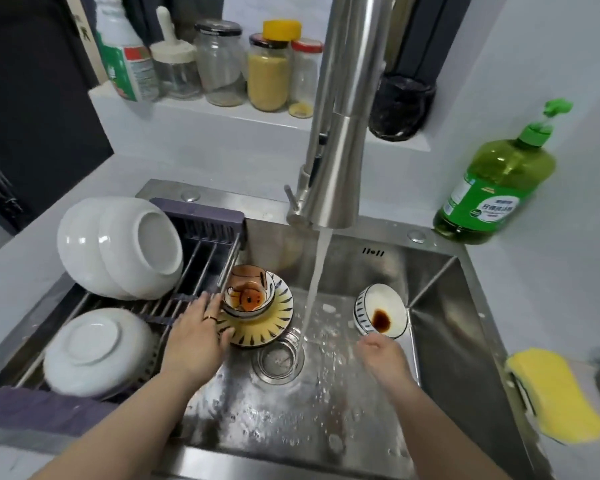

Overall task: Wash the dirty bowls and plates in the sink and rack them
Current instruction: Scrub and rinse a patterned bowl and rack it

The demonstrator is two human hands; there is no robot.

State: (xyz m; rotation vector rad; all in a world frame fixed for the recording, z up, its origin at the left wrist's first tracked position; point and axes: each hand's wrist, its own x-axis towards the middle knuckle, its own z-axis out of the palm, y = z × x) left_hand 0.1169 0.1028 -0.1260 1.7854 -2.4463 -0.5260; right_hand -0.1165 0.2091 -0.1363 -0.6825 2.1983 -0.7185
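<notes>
Head view: looked down into a steel sink (447, 341) with water streaming from the faucet (340, 133) onto the basin floor beside the drain (278, 362). Laid the left hand (196, 327), fingers straight and spread, against the near rim of a yellow plate (274, 323) carrying a sauce-smeared small bowl (248, 299), both just beside the rack (201, 251). Held the right hand (381, 355) loosely curled and empty just below a tilted striped bowl (380, 315) stained with dark sauce; could not tell whether touching. Saw white bowls (118, 247) upturned on the rack, and a yellow sponge (555, 393) and soap bottle (496, 188) on the surface at right.
</notes>
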